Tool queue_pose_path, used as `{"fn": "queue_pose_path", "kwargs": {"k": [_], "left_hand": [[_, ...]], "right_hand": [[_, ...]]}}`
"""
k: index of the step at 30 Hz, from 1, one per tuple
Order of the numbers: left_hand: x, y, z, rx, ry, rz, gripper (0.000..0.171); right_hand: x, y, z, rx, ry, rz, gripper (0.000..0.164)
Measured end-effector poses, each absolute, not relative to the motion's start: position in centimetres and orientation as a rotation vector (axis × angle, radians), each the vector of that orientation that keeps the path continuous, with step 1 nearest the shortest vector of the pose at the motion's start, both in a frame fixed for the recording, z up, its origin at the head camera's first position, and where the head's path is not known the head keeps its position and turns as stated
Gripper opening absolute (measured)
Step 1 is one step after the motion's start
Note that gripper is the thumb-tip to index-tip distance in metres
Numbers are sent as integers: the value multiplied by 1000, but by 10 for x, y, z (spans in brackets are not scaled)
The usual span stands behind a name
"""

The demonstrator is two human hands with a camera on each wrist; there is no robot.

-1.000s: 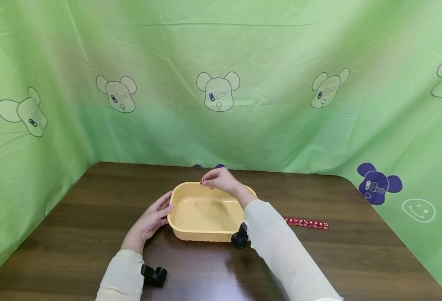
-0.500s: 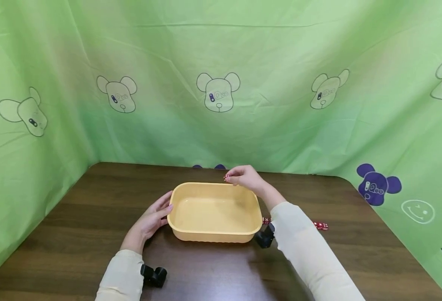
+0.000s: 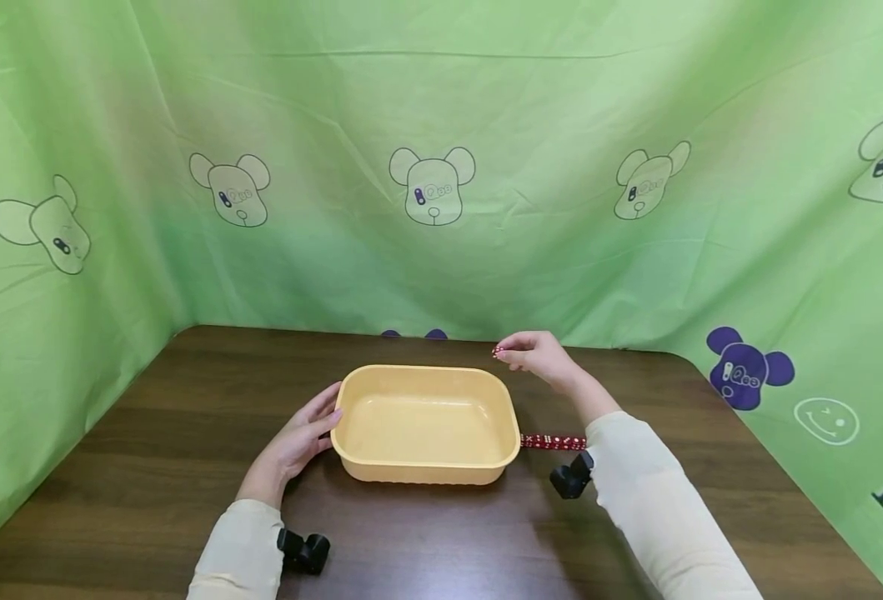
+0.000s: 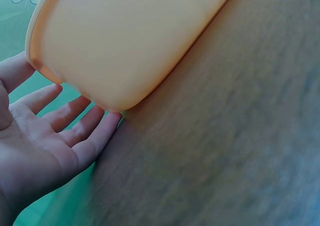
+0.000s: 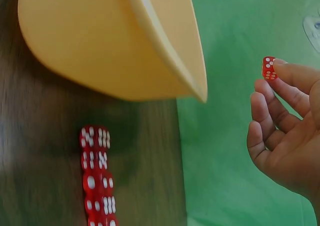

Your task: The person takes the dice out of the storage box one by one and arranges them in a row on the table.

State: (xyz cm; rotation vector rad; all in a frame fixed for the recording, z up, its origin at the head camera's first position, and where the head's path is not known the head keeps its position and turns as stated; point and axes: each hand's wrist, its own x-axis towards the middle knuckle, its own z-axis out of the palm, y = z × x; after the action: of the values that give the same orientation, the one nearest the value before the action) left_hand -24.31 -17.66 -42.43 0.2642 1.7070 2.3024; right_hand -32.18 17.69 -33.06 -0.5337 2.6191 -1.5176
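A pale yellow plastic basin [image 3: 426, 417] stands on the table, and nothing lies inside it. My left hand [image 3: 298, 437] holds its left end, thumb at the rim and fingertips against the outer wall [image 4: 125, 46]. Beyond the basin's far right corner, above the table, my right hand [image 3: 542, 358] pinches a red die [image 5: 269, 68] with white pips between thumb and forefinger; its other fingers are loosely bent. To the right of the basin lies a double row of red dice [image 5: 97, 161], partly hidden by the right forearm in the head view.
The brown wooden table [image 3: 148, 467] meets a green printed cloth [image 3: 441, 275] at its back and sides. A small black camera [image 3: 303, 552] sits at the left wrist and another black camera [image 3: 572, 477] at the right wrist.
My right hand has moved right, from over the basin's far rim to beyond its right corner, still pinching the die. The left hand and basin have stayed in place.
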Motion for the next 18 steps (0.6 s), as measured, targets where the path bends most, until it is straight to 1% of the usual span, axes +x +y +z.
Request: {"fn": "queue_pose_path", "kwargs": {"k": [10, 18], "left_hand": [[-243, -177, -423, 264, 1703, 2297, 55], [-243, -176, -423, 249, 1718, 2286, 54]], "right_hand": [[-309, 222, -329, -479, 2693, -1511, 31], [-295, 258, -338, -381, 2740, -1513, 35]]}}
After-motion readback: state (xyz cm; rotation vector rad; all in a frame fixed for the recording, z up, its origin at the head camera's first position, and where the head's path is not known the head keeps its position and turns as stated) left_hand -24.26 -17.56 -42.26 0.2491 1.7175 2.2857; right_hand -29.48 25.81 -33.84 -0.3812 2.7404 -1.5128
